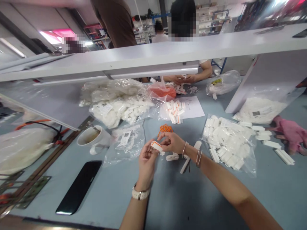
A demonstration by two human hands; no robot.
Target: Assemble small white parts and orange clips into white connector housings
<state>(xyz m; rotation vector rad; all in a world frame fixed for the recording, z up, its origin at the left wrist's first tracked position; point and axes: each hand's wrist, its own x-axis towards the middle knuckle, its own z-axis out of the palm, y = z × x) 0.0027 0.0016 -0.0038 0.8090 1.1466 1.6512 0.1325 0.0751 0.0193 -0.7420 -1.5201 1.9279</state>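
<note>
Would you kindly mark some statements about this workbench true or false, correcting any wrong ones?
1. The left hand holds a white piece with an orange strip. True.
2. The right hand rests on the pink glove. False: its fingers are at the white piece.
3. A watch is worn on the left wrist. True.
4. The mug stands on the phone. False: it stands on the bench, beyond the phone.
</note>
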